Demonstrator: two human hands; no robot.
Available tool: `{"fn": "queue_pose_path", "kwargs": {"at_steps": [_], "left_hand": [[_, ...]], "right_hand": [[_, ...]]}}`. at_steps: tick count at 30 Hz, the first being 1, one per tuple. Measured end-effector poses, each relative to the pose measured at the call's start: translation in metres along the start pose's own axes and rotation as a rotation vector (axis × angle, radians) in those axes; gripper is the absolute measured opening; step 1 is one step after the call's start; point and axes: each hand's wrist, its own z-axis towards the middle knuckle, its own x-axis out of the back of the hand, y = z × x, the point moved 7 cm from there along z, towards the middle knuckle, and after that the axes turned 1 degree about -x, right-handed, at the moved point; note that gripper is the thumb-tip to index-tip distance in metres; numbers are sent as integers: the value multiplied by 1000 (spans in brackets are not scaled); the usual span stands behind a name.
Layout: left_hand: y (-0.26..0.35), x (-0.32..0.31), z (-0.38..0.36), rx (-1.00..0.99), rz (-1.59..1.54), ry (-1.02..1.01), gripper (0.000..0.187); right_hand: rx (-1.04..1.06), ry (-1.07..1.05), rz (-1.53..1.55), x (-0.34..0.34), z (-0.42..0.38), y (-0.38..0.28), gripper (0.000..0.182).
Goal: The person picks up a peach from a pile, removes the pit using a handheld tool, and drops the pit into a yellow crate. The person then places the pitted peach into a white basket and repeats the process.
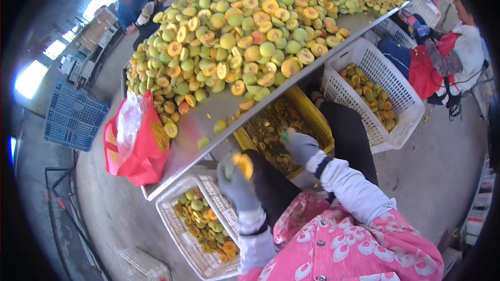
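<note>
My left hand [234, 181], in a grey glove, is closed around a peach half [243, 165] with its orange cut face turned outward. It is above the rim of a white crate [174, 231] that holds more peach halves [202, 221]. My right hand [303, 148], also gloved, is closed on a small tool with a green end [285, 135]; the rest of it is hidden in the fist. Below that hand stands a yellow crate [319, 119] with brownish scraps or pits [276, 127] in it.
A metal table [224, 108] bears a big heap of halved peaches [229, 41]. On its near left corner sits a red bag [138, 145]. Another white crate of peach halves [403, 99] stands right. Blue crates [73, 117] are at left; other people [136, 0] sit around the table.
</note>
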Motion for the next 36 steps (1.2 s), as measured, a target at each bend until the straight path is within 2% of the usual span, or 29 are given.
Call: {"fn": "queue_pose_path", "kwargs": {"at_steps": [2,4,5,7,9,10,11,12,14,15,17,19,20,22,24,26,27,28,30,31,32,33,34,36], "left_hand": [[32,64,-1,43,315,169,22],[45,124,12,-358,1081,66,28],[51,128,26,-354,1090,74,28],[79,116,46,-524,960,115,34],[85,46,91,-461,696,-138,38],[82,1,117,-328,422,-307,45],[81,-45,147,-450,599,-470,50],[85,-91,170,-719,799,-484,53],[66,-163,224,-808,1053,-414,60],[58,-193,244,-787,1147,-451,58],[44,-234,276,-755,1236,-490,57],[14,-244,291,-683,1527,-547,45],[10,-241,284,-666,1533,-557,45],[18,-228,267,-714,1411,-471,33],[22,-205,253,-672,1377,-478,35],[31,-166,233,-79,903,-474,35],[32,-153,217,-62,910,-475,35],[31,-147,191,5,534,-581,38],[40,-135,136,127,-241,-730,46],[47,-127,108,138,-245,-734,46],[69,-123,79,-97,-147,-760,37],[88,-121,53,-336,-48,-775,43],[91,-119,38,-340,-57,-777,43],[60,-116,16,419,-567,-664,57]], "right_hand": [[-293,-221,5,145,-10,-71,26],[-307,-187,73,150,-13,-67,28],[-325,-178,132,154,-12,-72,29],[-283,-191,217,132,-12,-78,29],[-233,-251,314,131,-5,-91,30],[-229,-305,340,139,-4,-102,30],[-215,-292,322,140,-4,-103,30],[-255,-320,410,143,-6,-102,31],[-350,-292,645,130,-19,-77,30],[-361,-287,647,134,-16,-74,30],[-558,-374,576,143,-22,-62,28],[-649,-393,615,149,-19,-58,26],[-733,-392,668,150,-21,-54,25],[-673,-352,653,145,-19,-53,25],[-318,-232,617,157,-2,-80,26],[-172,-256,588,179,11,-119,25],[-204,-260,613,180,13,-132,25],[-237,-260,634,180,13,-145,26],[-176,-201,668,202,15,-181,27],[-186,-201,662,203,12,-189,27],[-136,-176,635,207,12,-199,28],[-82,-151,608,212,10,-208,29],[-80,-144,600,212,5,-212,29],[19,114,524,230,-6,-220,29]]}}
